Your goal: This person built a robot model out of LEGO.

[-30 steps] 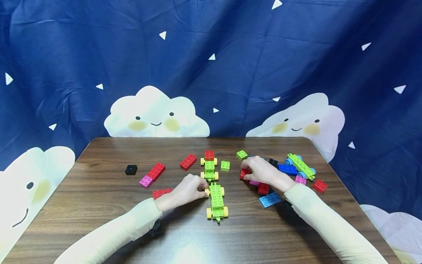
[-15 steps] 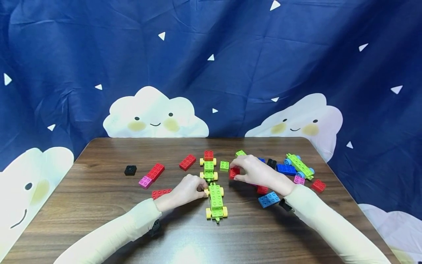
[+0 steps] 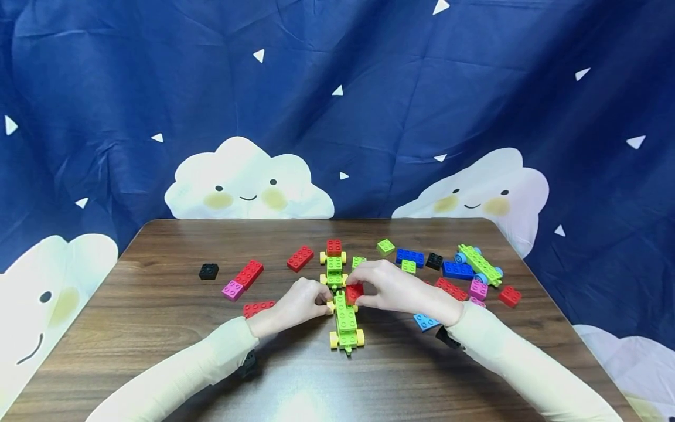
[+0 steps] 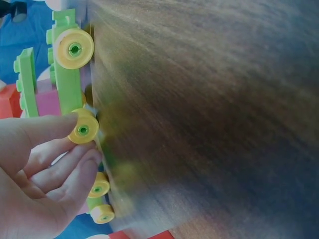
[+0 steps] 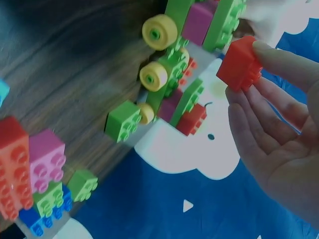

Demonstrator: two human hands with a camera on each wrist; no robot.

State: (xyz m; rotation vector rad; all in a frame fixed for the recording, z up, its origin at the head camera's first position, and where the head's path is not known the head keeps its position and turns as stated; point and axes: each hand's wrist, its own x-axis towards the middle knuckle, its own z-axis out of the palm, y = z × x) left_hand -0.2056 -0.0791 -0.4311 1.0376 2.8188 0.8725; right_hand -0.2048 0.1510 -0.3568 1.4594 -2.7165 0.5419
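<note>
Two lime-green toy brick cars with yellow wheels stand in line mid-table. My left hand pinches a yellow wheel of the nearer car from its left side. That car carries a pink brick under a long green plate. My right hand holds a red brick between thumb and fingers, studs showing in the right wrist view. The brick is in the air beside the far end of the nearer car's plate. A second red brick tops the farther car.
Left of the cars lie red bricks, a pink brick and a black brick. On the right are several loose bricks, including a blue brick, and a green car base with blue wheels. A cloud-print curtain hangs behind.
My right hand has carried the red brick leftward from the pile on the right to the nearer car. The left hand has stayed on the wheel.
</note>
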